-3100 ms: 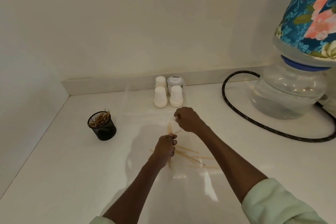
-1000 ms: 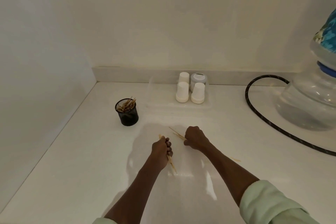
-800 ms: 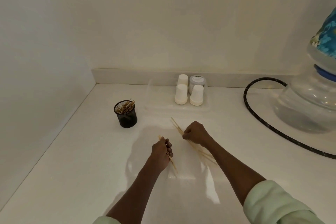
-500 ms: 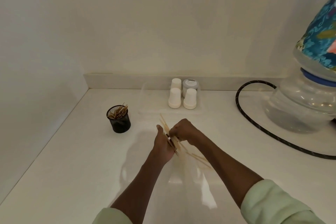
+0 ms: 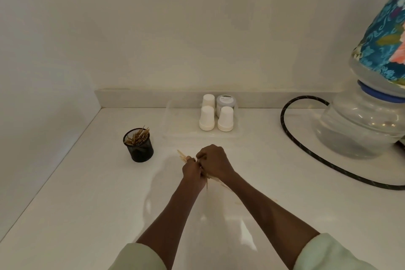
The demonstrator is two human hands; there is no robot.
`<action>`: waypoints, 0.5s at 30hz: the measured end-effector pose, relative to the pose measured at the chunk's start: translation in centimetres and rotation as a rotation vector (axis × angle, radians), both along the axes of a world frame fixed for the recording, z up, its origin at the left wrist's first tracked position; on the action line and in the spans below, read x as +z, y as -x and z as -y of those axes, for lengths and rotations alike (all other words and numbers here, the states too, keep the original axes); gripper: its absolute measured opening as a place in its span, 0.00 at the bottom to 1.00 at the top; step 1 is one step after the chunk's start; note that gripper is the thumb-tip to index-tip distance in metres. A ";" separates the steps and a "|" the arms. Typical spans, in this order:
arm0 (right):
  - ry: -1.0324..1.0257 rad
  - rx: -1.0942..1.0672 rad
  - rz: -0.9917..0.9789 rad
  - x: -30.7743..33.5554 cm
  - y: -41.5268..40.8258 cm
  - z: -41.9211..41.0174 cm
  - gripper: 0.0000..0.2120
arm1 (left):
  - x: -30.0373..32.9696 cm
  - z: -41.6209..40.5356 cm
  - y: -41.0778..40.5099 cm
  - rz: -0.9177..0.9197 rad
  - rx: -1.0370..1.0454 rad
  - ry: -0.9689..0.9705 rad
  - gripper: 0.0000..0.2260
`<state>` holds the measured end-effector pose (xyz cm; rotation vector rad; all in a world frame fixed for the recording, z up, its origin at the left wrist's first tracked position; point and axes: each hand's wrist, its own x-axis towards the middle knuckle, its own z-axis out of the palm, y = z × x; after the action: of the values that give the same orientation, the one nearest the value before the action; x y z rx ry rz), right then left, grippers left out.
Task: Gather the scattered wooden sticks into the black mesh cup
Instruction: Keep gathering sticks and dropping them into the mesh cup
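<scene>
So we're looking down at a white counter (image 5: 65,204) tucked into a corner, pale walls on two sides. Biggest thing in sight is the water jug (image 5: 361,125) over on the right, clear plastic with a blue ring around its neck and a floral cover (image 5: 383,39) on top. A black hose (image 5: 291,138) loops on the counter around its left side and runs off toward the right edge.

Then our two arms come in from the bottom, pale green sleeves (image 5: 328,252) pushed up. Both hands meet in the middle of the counter, touching each other. Our left hand (image 5: 192,171) is curled round a bundle of sticks (image 5: 182,155), whose ends poke out up and to the left of the fist. Our right hand (image 5: 213,163) is curled too, pressed right up against the left one and gripping the same bundle from the other side. A few stick ends trail out below the hands toward the right forearm, a bit blurry.

The cup (image 5: 139,146) stands upright to the left of the hands, near but apart, with a bunch of sticks already in it, leaning to the right.

At the back sit three small white cups (image 5: 207,118) upside down and a little grey-lidded jar (image 5: 225,103), seemingly in a clear tray (image 5: 175,125)
</scene>
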<state>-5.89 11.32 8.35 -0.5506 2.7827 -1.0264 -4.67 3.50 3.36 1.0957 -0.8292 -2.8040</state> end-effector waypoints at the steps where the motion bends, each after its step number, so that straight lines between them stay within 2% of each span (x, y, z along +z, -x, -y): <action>1: 0.055 -0.046 -0.014 0.1 0.1 -0.3 0.09 | 0.0 0.2 0.2 0.021 0.028 0.017 0.15; 3: 0.181 -0.201 0.006 -0.2 0.1 -1.1 0.09 | 0.3 0.6 0.6 0.048 0.073 0.059 0.15; 7: 0.418 -0.497 0.257 -2.3 -0.8 -2.6 0.15 | 0.7 1.2 1.5 0.034 0.087 0.178 0.15; 11: 0.726 -0.526 0.657 -3.6 -1.8 -2.6 0.19 | 1.6 1.0 2.0 0.024 0.066 0.292 0.20; 15: 0.812 -0.452 0.757 -4.2 -2.4 -2.1 0.21 | 2.2 0.6 2.1 0.001 0.009 0.335 0.22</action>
<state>-3.51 13.39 4.14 0.3904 1.7720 -1.9469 -6.82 2.89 5.55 1.0400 -1.2323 -2.5278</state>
